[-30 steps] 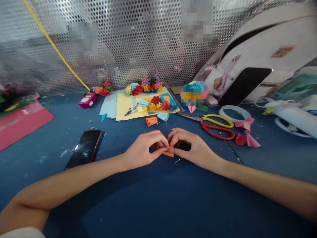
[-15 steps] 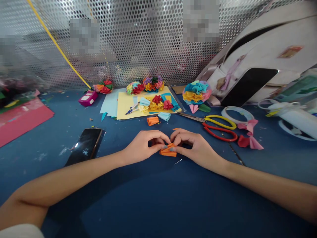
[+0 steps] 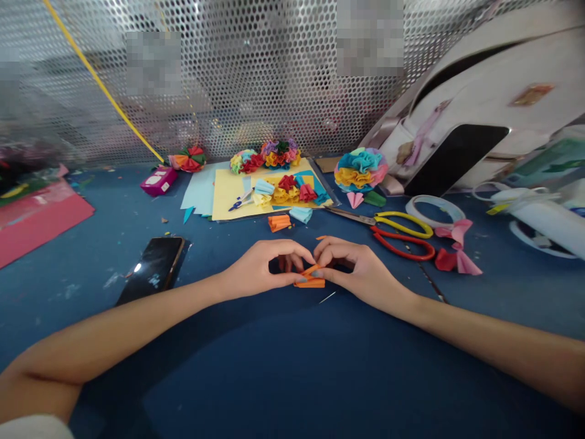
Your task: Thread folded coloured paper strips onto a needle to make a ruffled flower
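Between my fingertips is a small folded piece of orange paper point(image 3: 314, 282), creased in narrow pleats, low over the blue table point(image 3: 292, 366). My left hand point(image 3: 262, 268) pinches its left end, thumb in front. At its right end, my right hand point(image 3: 354, 265) grips it between thumb and fingers; the fingers partly hide the upper side. Just below the paper lies a thin needle-like pin point(image 3: 327, 297). A second pleated orange piece point(image 3: 279, 222) and a light blue pleated piece point(image 3: 301, 214) rest a little beyond my hands.
Scissors point(image 3: 402, 231) with yellow and red handles lie right, near a tape roll point(image 3: 436, 210) and pink paper bows point(image 3: 458, 247). A phone point(image 3: 153, 268) is beside my left forearm. Behind are yellow sheets point(image 3: 223, 195), paper flowers point(image 3: 361, 171), a backpack point(image 3: 498, 91) and a perforated metal panel point(image 3: 256, 73).
My left fingers have shifted slightly on the orange paper, with the thumb lower and the fingers arched wider. The whole view has moved a little; the other things lie as before.
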Motion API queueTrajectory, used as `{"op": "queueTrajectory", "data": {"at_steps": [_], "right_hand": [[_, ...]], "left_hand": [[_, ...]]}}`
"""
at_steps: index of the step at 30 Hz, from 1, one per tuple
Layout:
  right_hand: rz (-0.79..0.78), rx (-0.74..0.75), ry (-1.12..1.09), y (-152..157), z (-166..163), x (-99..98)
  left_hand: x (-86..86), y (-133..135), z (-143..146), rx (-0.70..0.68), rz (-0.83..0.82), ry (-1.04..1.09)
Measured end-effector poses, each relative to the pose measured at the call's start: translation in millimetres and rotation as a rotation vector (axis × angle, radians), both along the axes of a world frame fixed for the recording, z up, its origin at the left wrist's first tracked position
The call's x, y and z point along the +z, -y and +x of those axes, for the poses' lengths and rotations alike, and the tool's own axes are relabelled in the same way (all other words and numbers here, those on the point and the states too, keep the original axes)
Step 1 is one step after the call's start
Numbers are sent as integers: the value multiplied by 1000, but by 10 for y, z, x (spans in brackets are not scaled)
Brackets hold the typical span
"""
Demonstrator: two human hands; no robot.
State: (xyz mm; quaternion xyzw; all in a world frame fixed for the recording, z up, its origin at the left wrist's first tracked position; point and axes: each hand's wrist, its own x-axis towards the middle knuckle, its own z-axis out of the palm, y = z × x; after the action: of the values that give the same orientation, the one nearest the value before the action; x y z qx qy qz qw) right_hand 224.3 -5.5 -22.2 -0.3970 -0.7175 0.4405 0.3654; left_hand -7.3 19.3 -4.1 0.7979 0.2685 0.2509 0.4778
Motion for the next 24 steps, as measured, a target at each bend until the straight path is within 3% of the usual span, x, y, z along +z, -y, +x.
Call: {"op": "queueTrajectory", "data": {"at_steps": [8, 24], "right_hand": [[-79, 24, -43, -33, 25, 12], [15, 60, -17, -2, 0, 4]], "left_hand": [[2, -72, -26, -74, -72, 1], [-6, -31, 1, -54, -101, 17]]}}
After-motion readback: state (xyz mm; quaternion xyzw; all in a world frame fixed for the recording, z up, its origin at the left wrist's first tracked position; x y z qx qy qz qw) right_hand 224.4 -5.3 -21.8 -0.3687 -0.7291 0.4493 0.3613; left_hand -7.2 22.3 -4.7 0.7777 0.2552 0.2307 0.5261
